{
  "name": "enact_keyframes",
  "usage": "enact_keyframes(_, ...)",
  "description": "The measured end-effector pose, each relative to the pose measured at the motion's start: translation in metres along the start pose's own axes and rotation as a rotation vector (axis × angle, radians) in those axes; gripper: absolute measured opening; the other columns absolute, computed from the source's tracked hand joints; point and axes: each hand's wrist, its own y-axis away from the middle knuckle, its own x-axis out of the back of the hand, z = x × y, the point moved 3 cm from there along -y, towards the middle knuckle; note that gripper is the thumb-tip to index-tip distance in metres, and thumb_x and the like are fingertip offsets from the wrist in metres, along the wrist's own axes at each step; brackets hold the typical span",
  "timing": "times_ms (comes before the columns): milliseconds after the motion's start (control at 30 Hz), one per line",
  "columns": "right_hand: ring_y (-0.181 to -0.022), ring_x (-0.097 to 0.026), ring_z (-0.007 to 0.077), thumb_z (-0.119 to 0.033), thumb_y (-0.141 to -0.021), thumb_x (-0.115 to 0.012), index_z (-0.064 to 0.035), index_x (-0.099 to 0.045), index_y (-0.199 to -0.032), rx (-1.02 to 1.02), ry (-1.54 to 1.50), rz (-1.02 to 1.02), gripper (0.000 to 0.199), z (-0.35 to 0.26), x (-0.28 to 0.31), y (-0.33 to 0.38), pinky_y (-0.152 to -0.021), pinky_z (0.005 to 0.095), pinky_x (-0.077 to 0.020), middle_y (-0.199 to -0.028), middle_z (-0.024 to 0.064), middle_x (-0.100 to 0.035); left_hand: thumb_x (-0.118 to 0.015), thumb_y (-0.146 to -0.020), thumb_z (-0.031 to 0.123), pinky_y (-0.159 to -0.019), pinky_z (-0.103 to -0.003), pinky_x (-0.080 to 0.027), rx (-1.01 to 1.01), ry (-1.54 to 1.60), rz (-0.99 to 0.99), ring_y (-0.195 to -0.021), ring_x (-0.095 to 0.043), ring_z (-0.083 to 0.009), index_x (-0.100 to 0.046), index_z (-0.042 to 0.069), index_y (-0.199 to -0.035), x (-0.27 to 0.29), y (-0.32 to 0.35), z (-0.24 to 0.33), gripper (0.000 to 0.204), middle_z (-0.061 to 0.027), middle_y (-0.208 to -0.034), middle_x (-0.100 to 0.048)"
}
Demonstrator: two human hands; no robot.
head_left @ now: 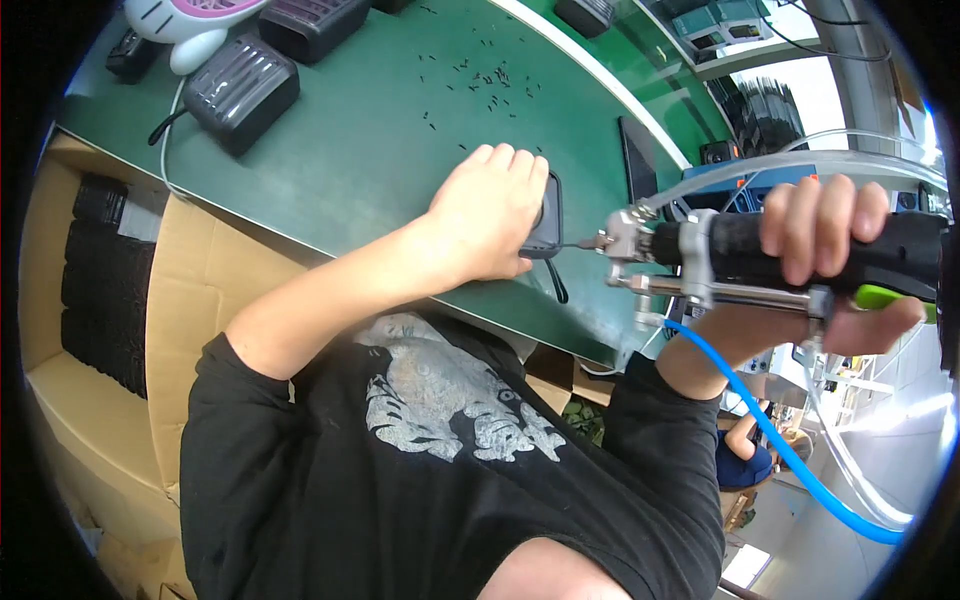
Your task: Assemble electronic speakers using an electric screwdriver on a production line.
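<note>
A black short-sleeved T-shirt with a pale grey animal print (430, 385) fills the lower middle. Toward the right, the right hand (825, 232) is wrapped around a black cylindrical power screwdriver with silver metal fittings (730, 248), a bright blue hose (740, 388) curving below it. The left hand (488, 215) lies palm down, fingers together and bent over a black rounded plastic casing (545, 228), holding it against the dark green worktop (350, 185). The thin bit points at the casing's right side; whether it is seated there I cannot tell. A black strap loop (558, 283) lies just beside the casing. Farther off are scattered small black screws (495, 82) and, left of them, a glossy black ribbed block (240, 92).
</note>
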Motion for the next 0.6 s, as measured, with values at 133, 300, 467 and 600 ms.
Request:
enact_keyframes(133,-0.069,-0.061,0.0223,-0.056,-0.086,-0.061,-0.0023,-0.048,-0.111,0.059,0.229,0.095,0.061,-0.060,0.025,-0.021,-0.063,0.0375,-0.0484,-0.085,0.0101,-0.057,-0.084,-0.063,0.044,-0.098,-0.037,-0.042,-0.076,-0.013,0.125,-0.109,-0.053,-0.0295,-0.045,-0.012,-0.125,-0.019,-0.008,0.013,0.093,-0.0178,-0.110,-0.055)
enact_keyframes(300,-0.071,-0.065,0.0275,-0.064,-0.096,-0.040,0.0015,-0.049,-0.113,0.078,0.774,0.767,0.068,-0.068,0.007,-0.038,-0.059,0.0415,-0.0566,-0.086,0.0170,-0.060,-0.085,-0.066,0.042,-0.109,-0.045,-0.037,-0.091,0.416,0.230,-0.129,-0.040,-0.0431,-0.033,-0.014,-0.134,-0.012,-0.001,-0.007,0.102,-0.0316,-0.136,-0.040)
enact_keyframes(467,-0.076,-0.058,0.0168,-0.046,-0.073,-0.080,-0.0054,-0.047,-0.109,0.198,-0.109,-0.168,0.064,-0.029,0.043,-0.036,-0.073,0.0330,-0.0417,-0.089,0.0040,-0.056,-0.084,-0.069,0.043,-0.110,-0.041,-0.036,0.011,0.534,0.048,-0.129,-0.043,-0.0389,-0.037,-0.010,-0.136,-0.006,0.013,-0.022,0.097,-0.0269,-0.136,-0.045)
enact_keyframes(600,-0.076,-0.057,0.0168,-0.057,-0.072,-0.076,-0.0044,-0.050,-0.110,0.239,-0.083,-0.194,0.070,-0.012,0.035,-0.041,-0.073,0.0334,-0.0409,-0.090,0.0032,-0.056,-0.084,-0.068,0.044,-0.109,-0.041,-0.037,0.008,0.493,0.113,-0.127,-0.046,-0.0386,-0.041,-0.009,-0.135,-0.008,0.015,-0.017,0.096,-0.0260,-0.134,-0.048)
